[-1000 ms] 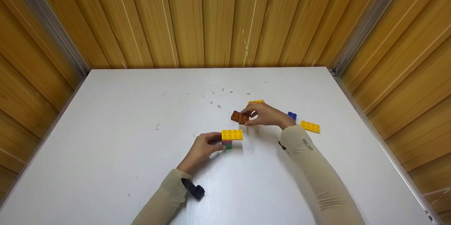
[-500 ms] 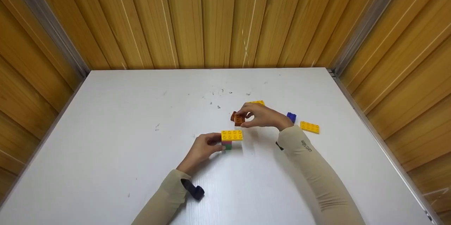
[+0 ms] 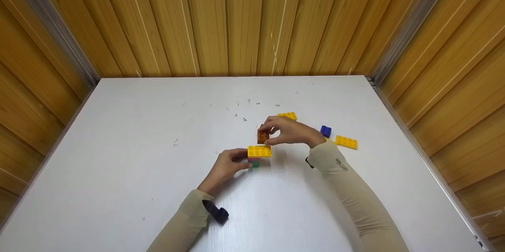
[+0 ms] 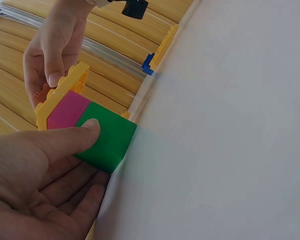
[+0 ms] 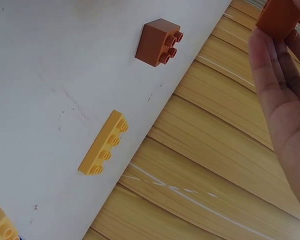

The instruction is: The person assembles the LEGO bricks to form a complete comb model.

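My left hand [image 3: 225, 168] grips a small upright stack on the table. In the left wrist view its green brick [image 4: 114, 137] is at the bottom, the pink brick [image 4: 69, 110] above, and a yellow plate [image 4: 55, 100] caps it, overhanging to one side. My thumb presses the green brick's face. Just behind the stack, my right hand [image 3: 291, 130] pinches a brown brick [image 3: 262, 137] between thumb and fingers, held off the table. The right wrist view shows a second brown brick [image 5: 152, 45] lying on the table; in the head view it is mostly hidden.
Beyond the right hand lies a yellow plate [image 3: 288, 115]. A blue brick [image 3: 326, 131] and another yellow plate [image 3: 347, 142] are near the right wrist, where a further yellow edge shows beside the sleeve. Wood-patterned walls [image 3: 244, 23] border the white table [image 3: 118, 145].
The right hand has moved left with the brown brick, from beside the second brown brick to just behind the yellow-topped stack. The left hand and stack have stayed in place.
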`<act>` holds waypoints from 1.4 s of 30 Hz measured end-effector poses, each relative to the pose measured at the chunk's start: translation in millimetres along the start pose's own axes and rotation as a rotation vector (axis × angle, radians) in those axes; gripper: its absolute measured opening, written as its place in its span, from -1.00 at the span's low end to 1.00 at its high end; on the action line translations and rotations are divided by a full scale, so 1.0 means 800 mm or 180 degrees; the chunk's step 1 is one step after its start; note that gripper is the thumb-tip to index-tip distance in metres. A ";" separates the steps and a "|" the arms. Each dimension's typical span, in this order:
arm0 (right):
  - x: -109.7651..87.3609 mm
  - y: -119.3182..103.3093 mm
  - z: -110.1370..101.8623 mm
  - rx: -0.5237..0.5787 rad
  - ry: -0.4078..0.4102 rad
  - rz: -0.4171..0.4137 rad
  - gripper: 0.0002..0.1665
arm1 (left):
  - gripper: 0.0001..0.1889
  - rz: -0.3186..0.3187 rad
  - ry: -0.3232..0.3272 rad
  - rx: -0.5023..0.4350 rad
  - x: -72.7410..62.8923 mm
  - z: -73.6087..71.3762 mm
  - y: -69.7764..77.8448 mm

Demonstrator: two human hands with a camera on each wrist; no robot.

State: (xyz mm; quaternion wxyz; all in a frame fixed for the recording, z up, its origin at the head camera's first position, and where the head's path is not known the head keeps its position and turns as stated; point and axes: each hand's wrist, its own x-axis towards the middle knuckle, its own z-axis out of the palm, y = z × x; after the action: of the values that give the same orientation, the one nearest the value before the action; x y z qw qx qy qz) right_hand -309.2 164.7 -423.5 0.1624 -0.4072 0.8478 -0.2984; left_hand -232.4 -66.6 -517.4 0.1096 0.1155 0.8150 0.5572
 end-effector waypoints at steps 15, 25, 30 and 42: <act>0.004 -0.019 0.008 -0.0055 -0.0125 -0.0093 -0.63 | -0.55 0.0083 -0.0023 -0.0043 0.000 -0.001 -0.002; 0.007 -0.026 0.015 -0.0145 -0.0191 -0.0172 -0.65 | -0.58 0.0288 0.0009 0.0004 0.004 -0.001 -0.006; 0.008 -0.028 0.016 -0.0137 -0.0263 -0.0133 -0.63 | -0.57 0.0235 0.0008 -0.0023 0.004 0.000 -0.006; 0.011 -0.031 0.018 -0.0185 -0.0290 -0.0208 -0.66 | -0.57 0.0205 -0.0001 0.0004 0.002 -0.001 -0.003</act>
State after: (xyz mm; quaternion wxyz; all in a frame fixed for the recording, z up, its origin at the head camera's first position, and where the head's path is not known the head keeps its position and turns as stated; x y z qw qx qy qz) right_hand -292.5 140.3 -419.3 0.1791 -0.4524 0.8341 -0.2599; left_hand -234.4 -67.6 -519.3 0.0917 0.1418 0.8112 0.5599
